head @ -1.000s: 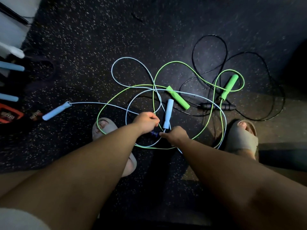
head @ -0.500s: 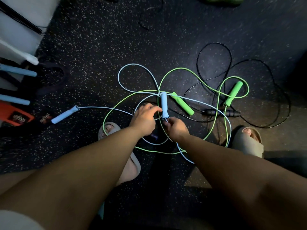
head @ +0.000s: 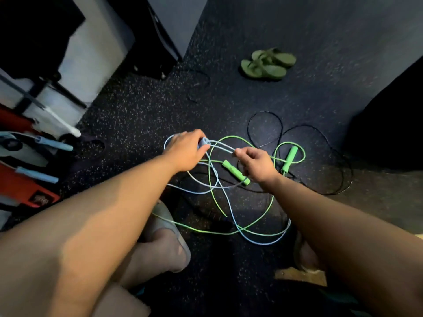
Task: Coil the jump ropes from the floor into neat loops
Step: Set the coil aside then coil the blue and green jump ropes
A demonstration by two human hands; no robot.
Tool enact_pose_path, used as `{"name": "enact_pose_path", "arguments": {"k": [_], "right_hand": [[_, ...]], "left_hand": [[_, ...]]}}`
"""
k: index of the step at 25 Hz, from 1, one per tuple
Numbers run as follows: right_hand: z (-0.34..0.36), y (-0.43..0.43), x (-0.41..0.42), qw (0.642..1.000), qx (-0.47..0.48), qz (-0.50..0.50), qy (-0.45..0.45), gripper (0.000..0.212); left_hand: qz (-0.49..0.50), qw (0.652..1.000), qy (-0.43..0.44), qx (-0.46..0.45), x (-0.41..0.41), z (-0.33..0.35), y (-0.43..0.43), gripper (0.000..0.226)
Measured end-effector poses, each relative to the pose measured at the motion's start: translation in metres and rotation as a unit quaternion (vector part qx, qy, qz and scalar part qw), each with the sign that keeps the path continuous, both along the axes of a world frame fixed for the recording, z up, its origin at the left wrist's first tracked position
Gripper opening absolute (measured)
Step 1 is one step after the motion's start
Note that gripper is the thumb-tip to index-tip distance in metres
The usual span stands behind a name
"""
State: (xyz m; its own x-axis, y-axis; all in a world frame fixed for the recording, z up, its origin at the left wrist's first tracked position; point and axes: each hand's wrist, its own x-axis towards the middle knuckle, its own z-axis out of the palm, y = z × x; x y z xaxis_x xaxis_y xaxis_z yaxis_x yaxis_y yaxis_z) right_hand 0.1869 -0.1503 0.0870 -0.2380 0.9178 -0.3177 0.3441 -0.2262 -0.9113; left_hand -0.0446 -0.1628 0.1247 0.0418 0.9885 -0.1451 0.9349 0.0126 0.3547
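Observation:
My left hand grips the light blue rope's handle, lifted above the floor. My right hand pinches the blue cord a short way from that handle, and two strands run taut between the hands. The blue rope's slack hangs to the floor in loops, crossing the green rope. Both green handles, one and the other, lie on the floor. A black rope is spread out to the right. I cannot see the second blue handle separately.
My sandalled feet stand on the speckled dark floor on either side of the tangle. A pair of green sandals lies farther off. At the left stand a white cabinet and red gear with blue-handled items.
Both hands have risen from the floor with the blue handle and cord, drawing the cord taut between them. The camera has tilted up, bringing the green sandals and cabinet into view.

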Motion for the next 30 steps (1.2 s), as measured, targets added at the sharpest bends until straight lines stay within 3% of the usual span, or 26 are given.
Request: {"name": "enact_pose_path", "arguments": {"k": [2,5,8,10,14,19,22,25,30], "right_hand": [[0.035,0.007,0.012,0.999,0.013,-0.02,0.041,0.024],[0.105,0.027,0.011,0.992,0.086,-0.046,0.081,0.02],[0.179,0.05,0.01,0.975,0.21,-0.039,0.056,0.018],[0.216,0.061,0.018,0.962,0.271,-0.01,0.027,0.022],[0.254,0.07,0.032,0.946,0.314,0.065,-0.035,0.023],[0.266,0.078,0.036,0.933,0.333,0.122,-0.056,0.013],[0.262,0.09,0.041,0.945,0.309,0.099,0.02,0.015],[0.248,0.101,0.052,0.964,0.226,0.053,0.132,0.007],[0.241,0.106,0.036,0.959,0.215,0.14,0.121,0.005]], "left_hand": [[0.019,0.996,-0.066,-0.049,0.002,0.032,0.002,0.023],[0.018,0.979,-0.198,-0.052,0.019,0.088,0.008,0.009],[0.038,0.924,-0.377,-0.057,0.037,0.143,0.015,0.016],[0.067,0.894,-0.442,-0.047,0.043,0.178,0.015,0.023],[0.064,0.882,-0.464,-0.058,0.055,0.214,0.016,0.029],[0.032,0.835,-0.541,-0.095,0.087,0.226,0.026,0.03],[0.02,0.832,-0.546,-0.094,0.091,0.233,0.042,0.032],[0.041,0.81,-0.576,-0.105,0.082,0.236,0.051,0.031],[0.031,0.804,-0.558,-0.202,0.085,0.225,0.051,0.031]]}}
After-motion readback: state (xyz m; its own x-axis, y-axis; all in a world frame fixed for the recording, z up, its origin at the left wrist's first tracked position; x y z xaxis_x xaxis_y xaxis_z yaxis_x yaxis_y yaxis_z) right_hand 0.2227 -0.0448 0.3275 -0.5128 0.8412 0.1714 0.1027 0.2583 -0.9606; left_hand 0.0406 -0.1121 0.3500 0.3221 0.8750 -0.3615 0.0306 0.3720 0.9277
